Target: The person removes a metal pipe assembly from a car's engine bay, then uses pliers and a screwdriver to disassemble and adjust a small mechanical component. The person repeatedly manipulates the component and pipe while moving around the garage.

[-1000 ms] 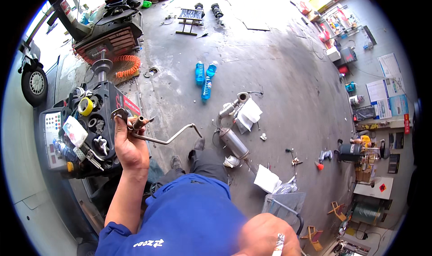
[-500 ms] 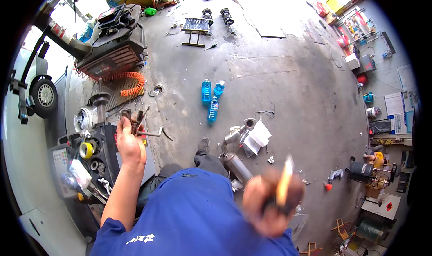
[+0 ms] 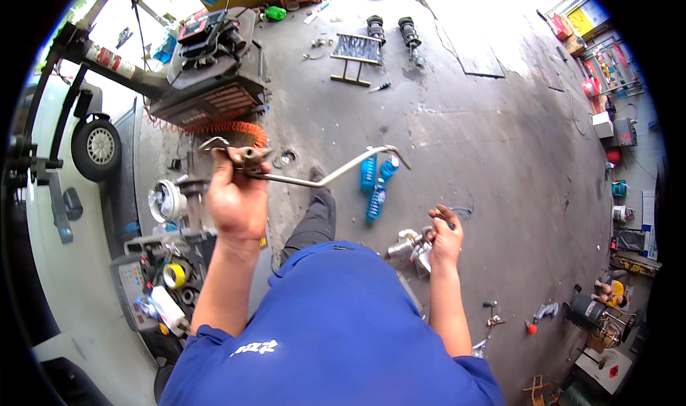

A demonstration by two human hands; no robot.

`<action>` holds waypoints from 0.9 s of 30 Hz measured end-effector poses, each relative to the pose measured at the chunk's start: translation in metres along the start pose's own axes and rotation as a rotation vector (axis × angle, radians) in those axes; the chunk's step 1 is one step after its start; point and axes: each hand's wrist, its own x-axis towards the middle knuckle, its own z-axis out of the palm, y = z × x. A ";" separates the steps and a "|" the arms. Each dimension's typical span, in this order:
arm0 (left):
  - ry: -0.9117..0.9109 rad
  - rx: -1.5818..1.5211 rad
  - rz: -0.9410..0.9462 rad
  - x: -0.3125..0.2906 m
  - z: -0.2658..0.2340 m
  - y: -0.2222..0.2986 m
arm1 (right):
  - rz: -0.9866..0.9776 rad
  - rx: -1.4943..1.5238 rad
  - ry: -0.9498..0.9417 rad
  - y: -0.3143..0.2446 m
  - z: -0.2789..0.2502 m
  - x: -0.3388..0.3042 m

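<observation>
My left hand [image 3: 238, 204] is raised at the left, its fingers closed round a brownish metal fitting [image 3: 248, 156]. From the fitting a long, thin bent metal pipe [image 3: 344, 170] reaches to the right, its hooked end passing over the blue bottles [image 3: 375, 204] on the floor. My right hand [image 3: 446, 243] is lifted in front of me on the right, with fingers curled in. Something small and dark shows at its fingertips, too little of it to name. Behind that hand lies an exhaust part [image 3: 405, 244], mostly covered by the hand and my shirt.
An open tool case [image 3: 128, 292] with yellow tape [image 3: 174, 275] is by my left arm. Beyond stands a machine [image 3: 207, 99] with an orange coiled hose [image 3: 246, 131]. Two shock absorbers [image 3: 409, 38] and a small stand [image 3: 356, 49] are on the far floor. Shelves line the right.
The left hand has turned the metal part, so its long pipe now points right. My right hand, blurred before with an orange-yellow thing showing, has moved forward. My view has shifted left.
</observation>
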 end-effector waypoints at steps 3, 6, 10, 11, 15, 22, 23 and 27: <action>-0.267 -0.124 -0.086 0.065 0.037 -0.008 | -0.077 0.066 0.130 -0.010 0.024 0.058; -0.417 -0.061 -0.104 0.123 0.095 -0.014 | -0.175 0.122 0.337 -0.043 0.049 0.101; -0.693 0.030 -0.101 0.184 0.177 -0.014 | -0.251 0.137 0.514 -0.071 0.055 0.157; -0.745 0.059 -0.074 0.198 0.198 -0.014 | -0.248 0.147 0.551 -0.081 0.065 0.169; -0.822 0.046 0.094 0.245 0.260 -0.008 | -0.216 0.112 0.559 -0.117 0.113 0.203; -0.791 0.191 0.016 0.352 0.369 -0.061 | -0.103 0.123 0.636 -0.135 0.153 0.329; -0.841 0.203 0.007 0.370 0.381 -0.070 | -0.096 0.156 0.638 -0.150 0.163 0.345; -0.780 0.194 0.025 0.409 0.436 -0.104 | -0.143 0.161 0.647 -0.208 0.190 0.397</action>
